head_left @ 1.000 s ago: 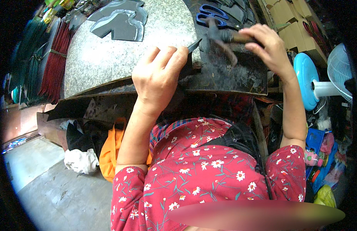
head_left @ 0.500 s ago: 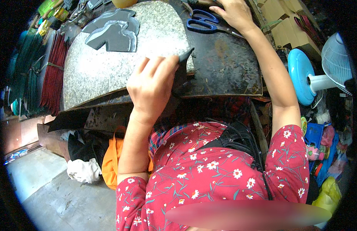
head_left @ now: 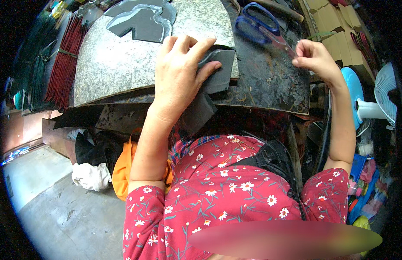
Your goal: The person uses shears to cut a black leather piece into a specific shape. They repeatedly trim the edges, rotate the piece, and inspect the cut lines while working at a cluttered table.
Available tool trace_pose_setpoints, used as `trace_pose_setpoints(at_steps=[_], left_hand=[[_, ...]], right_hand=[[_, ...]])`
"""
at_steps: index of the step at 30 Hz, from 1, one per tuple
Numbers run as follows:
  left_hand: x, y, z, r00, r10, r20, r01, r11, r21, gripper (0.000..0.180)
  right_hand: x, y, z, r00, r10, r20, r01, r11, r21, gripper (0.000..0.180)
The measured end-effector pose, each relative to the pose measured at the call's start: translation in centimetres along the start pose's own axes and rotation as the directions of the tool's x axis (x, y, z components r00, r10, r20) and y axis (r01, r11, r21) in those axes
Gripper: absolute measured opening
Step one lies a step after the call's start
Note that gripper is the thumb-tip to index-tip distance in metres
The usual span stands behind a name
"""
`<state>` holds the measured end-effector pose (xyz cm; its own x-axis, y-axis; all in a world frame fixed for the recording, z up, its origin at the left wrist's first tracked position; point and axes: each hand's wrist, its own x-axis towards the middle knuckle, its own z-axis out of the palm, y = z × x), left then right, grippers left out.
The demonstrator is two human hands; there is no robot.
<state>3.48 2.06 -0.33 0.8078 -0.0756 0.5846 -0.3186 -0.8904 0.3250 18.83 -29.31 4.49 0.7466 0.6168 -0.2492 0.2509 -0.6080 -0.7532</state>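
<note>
My left hand point(head_left: 181, 76) grips a dark grey folded sheet piece point(head_left: 222, 71) at the near right edge of a speckled stone slab point(head_left: 123, 69). Part of that piece hangs below the table edge. At the right, my right hand point(head_left: 316, 60) has its thumb and forefinger closed at the blade tip of the scissors point(head_left: 270, 34). The scissors have blue handles, slightly blurred, which point away to the far left. Flat dark grey cut pieces point(head_left: 147, 26) with pale borders lie overlapping on the far part of the slab.
Bundles of dark red strips point(head_left: 64, 65) and dark green strips point(head_left: 32, 73) stand at the left. A wooden handle point(head_left: 285, 9) lies beyond the scissors. Cardboard boxes point(head_left: 335, 26) and a blue-and-white fan point(head_left: 352, 86) are at the right. An orange cloth point(head_left: 123, 169) hangs below the table.
My right hand has come nearer from the far side of the table to the scissors' blade tip. The scissors have turned. The piece in my left hand now shows its broad face.
</note>
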Motion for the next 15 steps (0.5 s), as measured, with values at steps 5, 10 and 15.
trace_pose_setpoints(at_steps=[5, 10, 15], left_hand=[[-0.1, 0.1, 0.4, 0.999, -0.031, -0.035, 0.033, 0.998, 0.052, 0.033], [0.2, -0.1, 0.7, 0.994, -0.086, -0.064, 0.09, 0.993, 0.077, 0.029], [0.2, -0.4, 0.9, 0.994, -0.078, -0.077, 0.082, 0.996, 0.041, 0.027]], right_hand=[[-2.1, -0.7, 1.2, 0.995, -0.089, 0.048, 0.061, 0.908, 0.415, 0.022], [-0.6, -0.1, 2.5, 0.999, 0.008, -0.046, 0.029, 0.666, 0.746, 0.017], [1.8, -2.0, 5.5, 0.973, -0.146, -0.177, 0.226, 0.475, 0.85, 0.031]])
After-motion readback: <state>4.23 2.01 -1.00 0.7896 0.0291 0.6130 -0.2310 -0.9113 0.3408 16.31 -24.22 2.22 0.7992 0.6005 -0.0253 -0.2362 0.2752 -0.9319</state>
